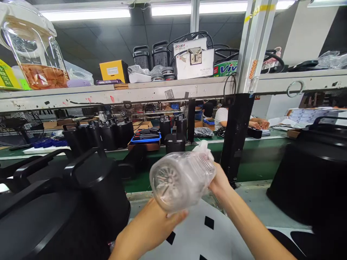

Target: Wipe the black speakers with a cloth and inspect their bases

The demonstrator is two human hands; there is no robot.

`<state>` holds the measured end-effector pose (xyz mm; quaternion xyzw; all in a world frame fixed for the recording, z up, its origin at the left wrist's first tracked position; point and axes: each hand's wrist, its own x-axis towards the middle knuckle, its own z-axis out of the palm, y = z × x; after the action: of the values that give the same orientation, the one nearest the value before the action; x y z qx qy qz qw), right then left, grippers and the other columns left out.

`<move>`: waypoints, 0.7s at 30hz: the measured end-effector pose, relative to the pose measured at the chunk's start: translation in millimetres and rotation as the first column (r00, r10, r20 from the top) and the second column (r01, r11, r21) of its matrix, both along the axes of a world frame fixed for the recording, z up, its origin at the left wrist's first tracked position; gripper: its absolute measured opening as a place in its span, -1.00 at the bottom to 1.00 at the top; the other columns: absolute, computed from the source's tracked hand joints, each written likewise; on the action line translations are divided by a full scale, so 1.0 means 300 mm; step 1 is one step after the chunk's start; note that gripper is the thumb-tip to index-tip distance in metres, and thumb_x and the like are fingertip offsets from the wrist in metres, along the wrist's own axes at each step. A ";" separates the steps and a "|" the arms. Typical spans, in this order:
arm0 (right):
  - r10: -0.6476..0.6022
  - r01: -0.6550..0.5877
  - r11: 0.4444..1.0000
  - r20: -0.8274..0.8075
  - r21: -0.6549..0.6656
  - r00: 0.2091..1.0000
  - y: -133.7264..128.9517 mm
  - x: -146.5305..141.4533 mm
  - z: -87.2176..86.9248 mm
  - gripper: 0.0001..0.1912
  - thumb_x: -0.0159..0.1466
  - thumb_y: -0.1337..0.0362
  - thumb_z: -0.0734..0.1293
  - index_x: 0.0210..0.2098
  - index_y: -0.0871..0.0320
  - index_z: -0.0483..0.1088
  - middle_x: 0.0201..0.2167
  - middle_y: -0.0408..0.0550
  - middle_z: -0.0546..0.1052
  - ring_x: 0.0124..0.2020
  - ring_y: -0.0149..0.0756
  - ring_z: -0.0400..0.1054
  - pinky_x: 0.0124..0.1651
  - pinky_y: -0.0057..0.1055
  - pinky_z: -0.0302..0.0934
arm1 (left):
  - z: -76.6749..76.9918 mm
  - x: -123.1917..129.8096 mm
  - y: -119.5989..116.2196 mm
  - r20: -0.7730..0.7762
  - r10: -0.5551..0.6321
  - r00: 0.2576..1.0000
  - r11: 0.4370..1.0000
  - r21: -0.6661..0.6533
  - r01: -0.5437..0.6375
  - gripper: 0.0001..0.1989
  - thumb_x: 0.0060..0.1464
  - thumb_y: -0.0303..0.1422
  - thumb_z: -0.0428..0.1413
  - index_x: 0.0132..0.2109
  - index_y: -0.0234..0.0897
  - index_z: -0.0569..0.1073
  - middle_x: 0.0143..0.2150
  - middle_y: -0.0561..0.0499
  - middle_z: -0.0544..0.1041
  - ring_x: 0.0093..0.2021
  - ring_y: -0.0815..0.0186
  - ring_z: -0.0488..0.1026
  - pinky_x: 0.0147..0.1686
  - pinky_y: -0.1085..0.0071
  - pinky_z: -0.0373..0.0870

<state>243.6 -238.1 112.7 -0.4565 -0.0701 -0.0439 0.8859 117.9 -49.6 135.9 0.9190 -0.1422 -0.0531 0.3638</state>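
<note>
A clear plastic bottle (184,180), blurred by motion, is held out in front of me with its ribbed round base turned toward me. My right hand (218,180) grips it at the far right end, where something white and crumpled (203,150) sticks out above. Under the base end, my left hand (159,224) holds the bottle from below, its thumb showing and its other fingers mostly hidden behind it. Below both hands lies a pale sheet (195,231) with black diamond shapes.
Large black lidded containers with handles (92,180) crowd the left; another (314,180) stands at right. A dark post (235,137) rises ahead. The overhead shelf (151,92) carries a glass jug (38,57) and boxes. Across the green bench (257,155), a co-worker's hands (260,124) are visible.
</note>
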 end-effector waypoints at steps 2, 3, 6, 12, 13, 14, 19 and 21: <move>-0.127 0.127 0.992 -0.005 0.019 0.992 -0.034 0.013 0.035 -0.67 -0.07 0.15 0.48 -0.35 0.12 0.41 -0.51 -0.13 0.52 -0.30 -0.10 0.47 -0.28 -0.27 0.37 | -0.030 0.008 0.017 -0.174 0.005 0.985 0.972 0.234 0.036 -0.32 0.10 -0.08 0.09 0.35 -0.05 0.22 0.30 -0.14 0.35 0.27 -0.13 0.30 0.23 -0.10 0.24; -0.194 0.194 0.981 0.004 0.029 0.981 -0.054 0.017 0.053 -0.62 -0.08 0.15 0.48 -0.28 0.12 0.41 -0.47 -0.14 0.53 -0.29 -0.12 0.47 -0.27 -0.28 0.36 | -0.044 0.013 0.025 -0.231 0.035 0.972 0.945 0.324 0.043 -0.29 0.05 -0.11 0.11 0.34 -0.09 0.22 0.27 -0.20 0.39 0.23 -0.18 0.35 0.18 -0.14 0.28; -0.444 0.469 0.877 0.199 -0.101 0.873 -0.129 0.003 0.109 -0.53 0.03 0.05 0.42 -0.12 0.12 0.40 -0.31 -0.15 0.53 -0.26 -0.21 0.42 -0.21 -0.30 0.29 | -0.075 0.031 0.048 -0.209 0.073 0.975 0.930 0.368 0.009 -0.33 0.06 -0.16 0.07 0.33 -0.12 0.26 0.23 -0.21 0.43 0.19 -0.19 0.39 0.15 -0.13 0.32; -0.200 0.717 0.261 0.690 -0.646 0.695 -0.303 -0.117 0.206 -0.72 0.17 0.01 0.31 -0.36 0.10 0.40 -0.41 -0.09 0.43 -0.36 -0.22 0.26 -0.30 -0.29 0.09 | -0.075 0.046 0.063 -0.204 0.092 0.975 0.943 0.333 -0.019 -0.36 0.10 -0.15 0.04 0.33 -0.03 0.23 0.29 -0.09 0.37 0.30 -0.09 0.28 0.25 -0.04 0.22; -0.114 0.735 0.128 0.727 -0.666 0.677 -0.326 -0.124 0.209 -0.74 0.20 0.03 0.25 -0.39 0.09 0.38 -0.41 -0.06 0.43 -0.36 -0.19 0.27 -0.32 -0.27 0.08 | -0.071 0.045 0.062 -0.225 0.093 0.970 0.937 0.348 -0.009 -0.34 0.09 -0.15 0.05 0.34 -0.06 0.22 0.30 -0.11 0.36 0.29 -0.08 0.29 0.25 -0.04 0.22; -0.048 0.756 0.005 0.755 -0.654 0.654 -0.349 -0.122 0.206 -0.77 0.21 0.07 0.20 -0.40 0.07 0.35 -0.41 -0.03 0.42 -0.34 -0.14 0.27 -0.33 -0.25 0.07 | -0.068 0.043 0.059 -0.236 0.092 0.967 0.935 0.354 -0.002 -0.34 0.09 -0.15 0.05 0.34 -0.07 0.22 0.29 -0.13 0.37 0.28 -0.07 0.30 0.24 -0.03 0.23; -0.068 0.712 -0.423 0.803 -0.561 0.593 -0.476 -0.020 0.131 -0.83 0.04 0.36 0.17 -0.41 0.07 0.36 -0.32 0.09 0.44 -0.25 0.02 0.26 -0.30 -0.16 0.05 | -0.072 0.044 0.054 -0.242 0.083 0.967 0.941 0.338 0.004 -0.36 0.10 -0.16 0.04 0.34 -0.02 0.22 0.32 -0.09 0.34 0.30 -0.06 0.29 0.24 -0.05 0.21; -0.166 0.626 -0.505 0.778 -0.594 0.606 -0.520 0.016 0.105 -0.79 -0.02 0.40 0.20 -0.42 0.07 0.41 -0.27 0.11 0.47 -0.26 0.03 0.26 -0.27 -0.10 0.06 | -0.084 0.048 0.055 -0.237 0.084 0.968 0.946 0.325 -0.002 -0.36 0.08 -0.16 0.06 0.33 -0.01 0.23 0.33 -0.07 0.32 0.32 -0.06 0.26 0.26 -0.07 0.18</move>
<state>248.4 -394.2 144.3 -0.9126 -0.0099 -0.4064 0.0436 132.3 -33.1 110.8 0.9551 -0.0651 -0.1818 0.2246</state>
